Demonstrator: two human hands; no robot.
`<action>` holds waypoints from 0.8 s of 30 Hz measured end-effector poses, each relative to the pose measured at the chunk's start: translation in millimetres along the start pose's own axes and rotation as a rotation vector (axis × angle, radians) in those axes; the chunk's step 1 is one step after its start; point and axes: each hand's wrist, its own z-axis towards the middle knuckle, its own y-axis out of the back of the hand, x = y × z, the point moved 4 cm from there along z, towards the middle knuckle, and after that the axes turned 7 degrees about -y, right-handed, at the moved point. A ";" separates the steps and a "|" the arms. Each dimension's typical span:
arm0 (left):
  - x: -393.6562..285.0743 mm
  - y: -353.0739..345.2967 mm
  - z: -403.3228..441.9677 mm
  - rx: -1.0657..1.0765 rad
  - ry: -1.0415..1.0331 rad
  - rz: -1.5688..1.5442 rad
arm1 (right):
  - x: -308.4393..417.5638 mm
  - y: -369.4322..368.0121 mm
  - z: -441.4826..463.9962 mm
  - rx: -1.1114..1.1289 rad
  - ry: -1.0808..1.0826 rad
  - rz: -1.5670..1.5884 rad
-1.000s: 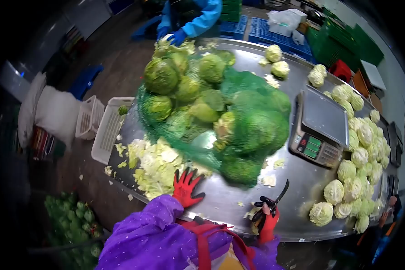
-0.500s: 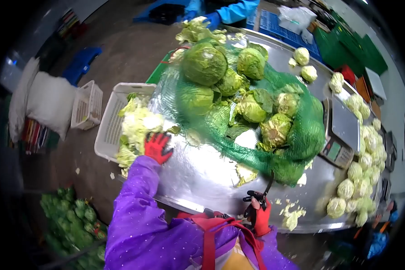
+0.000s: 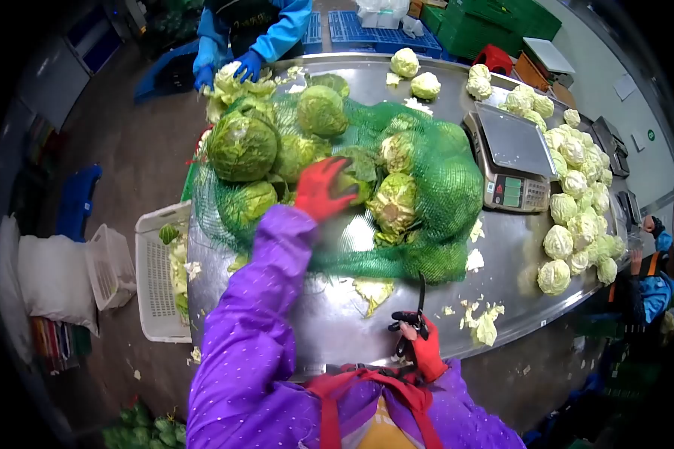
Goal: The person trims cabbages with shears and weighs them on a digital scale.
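Observation:
My left hand (image 3: 324, 188), in a red and black glove, reaches over the opening of a green net bag (image 3: 445, 202). Its fingers are spread against a green cabbage (image 3: 354, 187), partly hidden under the palm. Several other cabbages lie around it, among them a large leafy one (image 3: 243, 146). Near the front edge of the metal table (image 3: 337, 307), my right hand (image 3: 421, 346) is closed around the dark handle of a curved knife (image 3: 421, 295), its blade pointing away from me. Cut leaves (image 3: 484, 325) lie to the right of the knife.
A scale (image 3: 513, 161) stands right of the net, with trimmed cabbages (image 3: 577, 217) beyond it. A white crate (image 3: 157, 277) holding leaves stands at the table's left. Across the table, a person's blue-gloved hands (image 3: 249, 66) hold a leafy cabbage (image 3: 232, 90).
My left hand has swept loose leaves left off the table toward the white crate, then moved up and right to the cabbages. The right hand keeps the knife. The camera view has shifted.

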 end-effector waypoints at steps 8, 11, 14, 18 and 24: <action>62.4 -86.0 62.3 0.452 0.424 0.281 | -19.0 39.0 15.3 -0.122 0.063 0.142; 42.4 -66.9 41.2 0.332 0.404 0.214 | -28.2 42.3 24.0 -0.123 0.029 0.078; 39.8 -38.8 -21.8 -0.073 0.098 0.110 | -30.3 35.7 30.4 -0.102 0.052 0.077; 13.5 15.7 -138.8 -0.280 0.329 -0.099 | -33.2 18.3 32.0 -0.057 0.013 0.101; -32.9 74.0 -150.0 -0.429 0.342 0.075 | -4.0 -30.7 25.7 0.162 -0.102 -0.093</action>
